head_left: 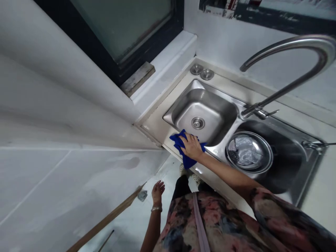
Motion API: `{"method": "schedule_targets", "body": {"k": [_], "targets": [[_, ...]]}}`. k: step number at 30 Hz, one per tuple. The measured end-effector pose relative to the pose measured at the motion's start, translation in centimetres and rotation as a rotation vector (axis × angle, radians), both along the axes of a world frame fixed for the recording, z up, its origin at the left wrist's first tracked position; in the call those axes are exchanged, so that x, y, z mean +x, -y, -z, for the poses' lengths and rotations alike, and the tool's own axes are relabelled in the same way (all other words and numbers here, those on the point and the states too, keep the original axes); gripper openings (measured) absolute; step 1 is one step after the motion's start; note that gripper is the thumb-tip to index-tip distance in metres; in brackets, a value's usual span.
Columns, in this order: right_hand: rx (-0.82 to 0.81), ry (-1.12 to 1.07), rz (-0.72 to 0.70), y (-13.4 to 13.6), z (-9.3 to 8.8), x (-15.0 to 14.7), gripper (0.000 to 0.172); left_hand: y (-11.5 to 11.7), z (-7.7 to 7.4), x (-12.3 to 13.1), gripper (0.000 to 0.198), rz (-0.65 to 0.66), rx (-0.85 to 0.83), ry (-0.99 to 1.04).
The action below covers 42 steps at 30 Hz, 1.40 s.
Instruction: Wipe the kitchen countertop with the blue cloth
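My right hand [192, 146] presses a blue cloth [187, 161] onto the front rim of the left sink basin [183, 112]. Its fingers are bent over the bunched cloth, and part of the cloth hangs over the counter's front edge. My left hand [158, 190] hangs low, away from the counter, above the floor. Nothing shows in it, and its fingers are loosely curled and apart. In the right basin [286, 164] sits a round metal bowl [248, 150] with water and what looks like a strainer inside.
A curved metal faucet [288, 85] rises behind the basins. Two metal drain strainers [202, 71] lie at the counter's back left corner. On the window ledge rests a wooden block [139, 78]. A long wooden pole [110, 218] leans low along the left wall.
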State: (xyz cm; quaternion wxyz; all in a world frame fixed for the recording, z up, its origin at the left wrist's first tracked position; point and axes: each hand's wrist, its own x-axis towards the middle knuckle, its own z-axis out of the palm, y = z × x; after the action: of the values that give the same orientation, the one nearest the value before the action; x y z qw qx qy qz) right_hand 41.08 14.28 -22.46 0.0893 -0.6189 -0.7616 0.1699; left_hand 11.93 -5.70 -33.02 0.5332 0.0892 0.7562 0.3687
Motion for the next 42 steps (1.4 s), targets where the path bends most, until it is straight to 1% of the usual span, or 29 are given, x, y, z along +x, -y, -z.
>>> {"method": "schedule_targets", "body": {"k": [2, 4, 7, 9, 11, 12, 14, 15, 17, 19, 21, 23, 26, 28, 30, 32, 34, 36, 39, 42], "targets": [[0.032, -0.041, -0.044, -3.5, 0.4, -2.6, 0.06, 0.7, 0.3, -1.2, 0.053, -0.011, -0.033, -0.009], [0.055, -0.084, -0.087, -7.1, 0.7, -5.1, 0.06, 1.2, 0.4, -1.7, 0.053, -0.008, -0.044, -0.014], [0.075, -0.124, -0.171, -12.2, 0.9, -8.8, 0.059, 1.4, 0.4, -1.7, 0.059, 0.013, -0.019, -0.022], [0.089, -0.137, -0.203, -15.0, 0.6, -11.0, 0.056, 1.1, 0.1, -1.6, 0.063, 0.039, 0.017, -0.033], [0.099, -0.144, -0.169, -16.7, 0.2, -12.7, 0.054, 0.5, -0.4, -1.5, 0.065, 0.078, 0.065, -0.051], [0.098, -0.146, -0.14, -17.1, -0.1, -13.2, 0.054, 0.1, -0.8, -1.4, 0.065, 0.103, 0.094, -0.062], [0.078, -0.145, -0.126, -16.9, -0.4, -13.7, 0.055, -1.0, -1.9, -1.3, 0.059, 0.155, 0.152, -0.079], [0.067, -0.145, -0.156, -16.4, -0.4, -13.6, 0.056, -1.6, -2.6, -1.3, 0.055, 0.186, 0.184, -0.089], [0.065, -0.15, -0.25, -14.7, -0.2, -12.7, 0.055, -3.3, -4.2, -0.9, 0.043, 0.266, 0.27, -0.134], [0.093, -0.157, -0.29, -12.5, 0.2, -11.3, 0.054, -5.5, -5.9, 0.0, 0.033, 0.36, 0.407, -0.234], [0.132, -0.163, -0.248, -9.9, 0.6, -9.6, 0.053, -8.2, -7.7, 1.4, 0.027, 0.416, 0.536, -0.297], [0.16, -0.16, -0.186, -6.8, 0.8, -7.5, 0.052, -10.9, -9.6, 3.2, 0.024, 0.46, 0.648, -0.312], [0.18, -0.144, -0.115, -1.2, 0.7, -4.3, 0.053, -14.3, -12.0, 6.4, 0.023, 0.543, 0.81, -0.336], [0.192, -0.137, -0.07, 2.9, 0.7, -2.0, 0.055, -15.9, -13.0, 8.9, 0.023, 0.614, 0.889, -0.332], [0.202, -0.127, -0.026, 7.2, 0.7, 0.3, 0.055, -16.8, -13.4, 11.8, 0.022, 0.702, 0.92, -0.281], [0.205, -0.116, 0.028, 11.3, 0.7, 2.7, 0.055, -16.7, -13.5, 15.2, 0.022, 0.805, 0.893, -0.196], [0.21, -0.112, 0.105, 15.4, 0.8, 5.1, 0.055, -15.5, -13.7, 18.8, 0.022, 0.894, 0.834, -0.112], [0.223, -0.118, 0.199, 19.5, 0.8, 7.5, 0.057, -13.5, -13.8, 22.5, 0.025, 0.96, 0.782, -0.045], [0.244, -0.132, 0.35, 25.5, 0.8, 11.0, 0.062, -9.6, -13.9, 27.5, 0.028, 1.057, 0.743, 0.038], [0.238, -0.14, 0.5, 31.1, 0.7, 14.6, 0.064, -5.9, -13.6, 31.6, 0.032, 1.212, 0.733, 0.091]]}}
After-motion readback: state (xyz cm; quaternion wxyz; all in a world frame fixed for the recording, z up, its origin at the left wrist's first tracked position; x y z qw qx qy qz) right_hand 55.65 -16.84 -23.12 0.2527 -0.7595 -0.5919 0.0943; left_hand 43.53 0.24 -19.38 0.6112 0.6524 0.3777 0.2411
